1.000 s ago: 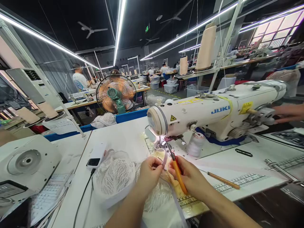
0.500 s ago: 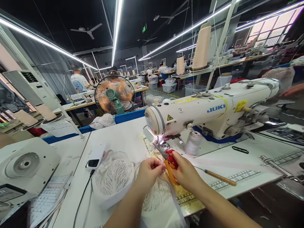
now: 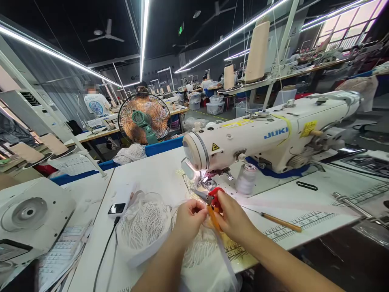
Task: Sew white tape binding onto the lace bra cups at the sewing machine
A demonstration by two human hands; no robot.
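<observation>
My right hand [image 3: 232, 215] is closed round scissors [image 3: 214, 219] with red and orange handles, their blades pointing up and left near the needle area of the white sewing machine [image 3: 243, 142]. Beside it, my left hand [image 3: 191, 217] pinches the edge of a white lace fabric [image 3: 200, 251], which hangs down below both hands toward the table's front edge. More white lace [image 3: 146, 219] lies bundled to the left of my left hand. The machine's lamp lights the needle area, just beyond the scissors.
A wooden-handled tool [image 3: 282, 223] and a thread cone [image 3: 246, 178] are on the right. A white device with a cable [image 3: 117, 209] lies left. Behind the table [image 3: 127, 174] stands a fan [image 3: 144, 119]; people sit farther back.
The scissors have moved slightly left and turned, their blades now lying flatter. My left hand keeps its pinch. The whole view has shifted a little.
</observation>
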